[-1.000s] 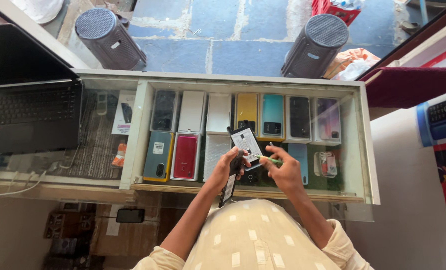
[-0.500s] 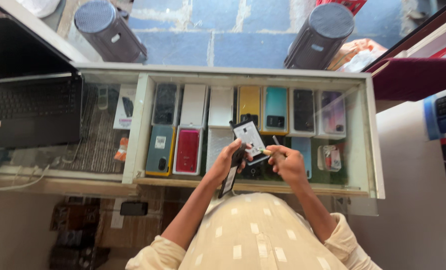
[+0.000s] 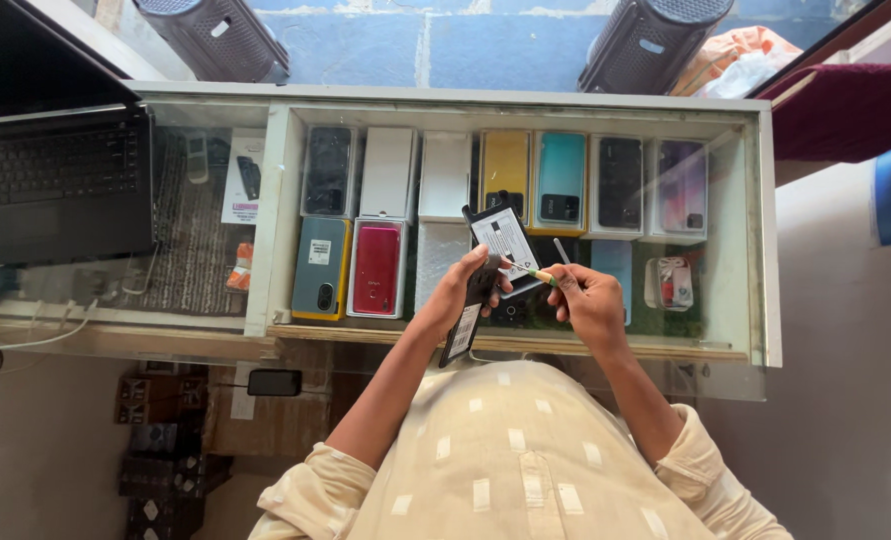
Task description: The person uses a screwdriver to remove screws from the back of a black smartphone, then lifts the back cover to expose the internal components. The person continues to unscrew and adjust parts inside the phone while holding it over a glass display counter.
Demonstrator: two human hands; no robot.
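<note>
Glass counter [image 3: 755, 250] below, phone boxes [image 3: 377, 268] inside, laptop [image 3: 55, 185] on left. Left hand [image 3: 460, 290] closed around opened phone [image 3: 505, 250] (back facing up), above counter. Right hand [image 3: 587, 300] pinching thin tool [image 3: 533, 271], tip touching phone.

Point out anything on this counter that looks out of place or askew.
Little stands out. The boxed phones lie in neat rows under the glass counter. Only the opened phone in the left hand sits tilted, with the right hand holding a thin tool to it.
</note>
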